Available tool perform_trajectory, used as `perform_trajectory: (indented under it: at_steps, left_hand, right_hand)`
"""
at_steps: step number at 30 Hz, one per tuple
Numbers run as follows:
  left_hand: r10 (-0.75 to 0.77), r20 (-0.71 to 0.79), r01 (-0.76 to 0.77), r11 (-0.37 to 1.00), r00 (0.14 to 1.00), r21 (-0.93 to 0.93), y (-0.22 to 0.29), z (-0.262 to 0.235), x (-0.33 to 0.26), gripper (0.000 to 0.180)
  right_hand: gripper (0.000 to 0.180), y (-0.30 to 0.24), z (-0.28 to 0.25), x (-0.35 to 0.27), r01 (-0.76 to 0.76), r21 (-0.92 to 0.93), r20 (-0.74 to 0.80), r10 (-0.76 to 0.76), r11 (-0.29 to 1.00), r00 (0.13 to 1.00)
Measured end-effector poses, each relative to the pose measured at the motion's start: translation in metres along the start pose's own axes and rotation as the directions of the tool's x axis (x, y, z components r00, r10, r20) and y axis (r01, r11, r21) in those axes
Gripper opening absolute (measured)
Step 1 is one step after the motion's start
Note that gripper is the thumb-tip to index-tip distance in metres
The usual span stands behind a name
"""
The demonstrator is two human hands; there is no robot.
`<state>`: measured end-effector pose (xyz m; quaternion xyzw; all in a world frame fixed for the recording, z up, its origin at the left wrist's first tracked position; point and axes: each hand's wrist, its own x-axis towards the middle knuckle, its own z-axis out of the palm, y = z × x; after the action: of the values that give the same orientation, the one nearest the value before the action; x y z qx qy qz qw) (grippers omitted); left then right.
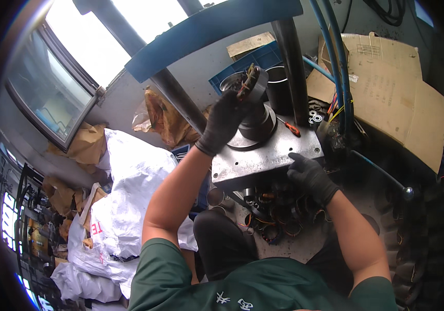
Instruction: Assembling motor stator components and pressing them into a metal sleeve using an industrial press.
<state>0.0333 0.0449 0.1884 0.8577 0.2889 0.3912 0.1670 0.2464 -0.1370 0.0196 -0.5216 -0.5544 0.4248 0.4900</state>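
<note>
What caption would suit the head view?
Black-gloved left hand holds a metal part above a metal plate; right hand at the plate's near edge.

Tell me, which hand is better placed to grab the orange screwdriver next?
Probably the right hand: it appears empty, at the near edge of the metal plate, close to the screwdriver. The left hand is busy holding a round metal part.

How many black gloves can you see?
2: the left glove by the shiny round part, the right glove at the front edge of the metal plate. Others may be hidden.
</note>
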Motion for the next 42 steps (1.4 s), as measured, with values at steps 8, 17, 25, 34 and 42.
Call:
perform_trajectory:
  at_steps: [8, 17, 25, 34, 42]
  left_hand:
    - [0.190, 0.018, -0.191, 0.971, 0.982, 0.145, -0.054, -0.024, 0.091, 0.020]
    - [0.044, 0.133, -0.093, 0.919, 0.990, 0.383, -0.054, -0.013, 0.089, 0.033]
    - [-0.161, 0.062, 0.156, 0.985, 0.985, 0.075, -0.074, -0.013, 0.092, 0.038]
    - [0.091, 0.059, -0.108, 0.818, 0.994, 0.565, -0.059, -0.017, 0.080, 0.054]
    - [-0.143, -0.037, 0.146, 0.917, 0.989, 0.372, -0.076, -0.017, 0.093, 0.068]
  right_hand:
    - [0.051, 0.002, -0.004, 0.008, 0.148, -0.625, 0.185, -0.040, 0.766, 0.982]
    - [0.060, -0.008, -0.012, -0.002, 0.156, -0.673, 0.385, 0.162, 0.723, 0.909]
    - [0.063, -0.003, -0.007, -0.006, 0.224, -0.684, 0.470, 0.186, 0.694, 0.863]
    - [0.051, -0.017, -0.006, -0.007, 0.192, -0.618, 0.513, 0.207, 0.762, 0.833]
    - [0.049, -0.027, -0.007, -0.012, 0.138, -0.611, 0.483, 0.229, 0.779, 0.845]
